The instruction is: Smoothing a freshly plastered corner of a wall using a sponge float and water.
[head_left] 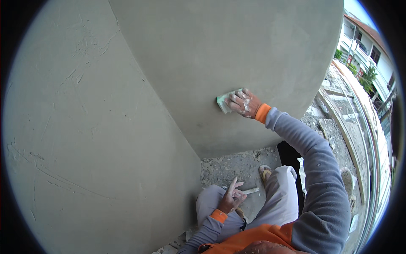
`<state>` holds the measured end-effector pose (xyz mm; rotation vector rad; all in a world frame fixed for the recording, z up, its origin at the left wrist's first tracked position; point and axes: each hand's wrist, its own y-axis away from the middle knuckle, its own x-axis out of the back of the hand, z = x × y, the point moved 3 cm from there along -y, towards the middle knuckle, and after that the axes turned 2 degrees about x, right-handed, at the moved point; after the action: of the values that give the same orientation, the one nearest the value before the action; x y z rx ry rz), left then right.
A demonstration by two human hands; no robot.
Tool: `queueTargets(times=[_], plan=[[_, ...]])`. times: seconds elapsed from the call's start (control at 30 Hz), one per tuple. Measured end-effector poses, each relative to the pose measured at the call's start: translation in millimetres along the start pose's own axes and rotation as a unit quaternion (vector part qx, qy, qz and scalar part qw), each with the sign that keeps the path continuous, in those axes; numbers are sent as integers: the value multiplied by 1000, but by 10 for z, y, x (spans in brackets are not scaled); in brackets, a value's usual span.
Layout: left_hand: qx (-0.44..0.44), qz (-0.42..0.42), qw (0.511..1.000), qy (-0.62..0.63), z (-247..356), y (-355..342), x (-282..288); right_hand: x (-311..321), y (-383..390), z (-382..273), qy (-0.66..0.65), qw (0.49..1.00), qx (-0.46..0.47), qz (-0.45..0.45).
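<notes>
Partly hidden under right hand (246, 104): pale green block (223, 102).

Matt plaster finish, smooth beside scored
Right wall (237, 46) smooth, left wall (105, 169) scratched; matt, powdery block (224, 106); soft, fleecy right sleeve (323, 169); cloth trousers (277, 194); rough, gritty floor (228, 166); wooden-looking plank (349, 135).

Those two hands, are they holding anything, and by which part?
The right hand grips a pale green block by its right side. The left hand is by one end of a pale strip; I can't tell whether it's held.
</notes>
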<state>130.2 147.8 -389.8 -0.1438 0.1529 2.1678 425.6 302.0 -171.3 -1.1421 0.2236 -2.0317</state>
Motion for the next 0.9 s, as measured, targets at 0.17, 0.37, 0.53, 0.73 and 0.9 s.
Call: queueTargets(times=[0.17, 0.37, 0.53, 0.73, 0.9], plan=[[-16, -24, 999, -41, 62, -64, -50, 1464, -1425, 1671, -20, 930, -363, 52], [-9, 2, 1000, 3, 64, -101, -16, 2150, -1824, 1776, 43, 922, -211, 323], [-19, -13, 999, -44, 17, -69, -18, 454, -643, 344, -17, 963, -211, 166], [-29, 14, 999, -35, 94, 19, -16, -246, 963, -391, -15, 995, -37, -96], [-24, 13, 999, -47, 68, -33, -16, 741, 67, 326, -65, 975, -206, 48]])
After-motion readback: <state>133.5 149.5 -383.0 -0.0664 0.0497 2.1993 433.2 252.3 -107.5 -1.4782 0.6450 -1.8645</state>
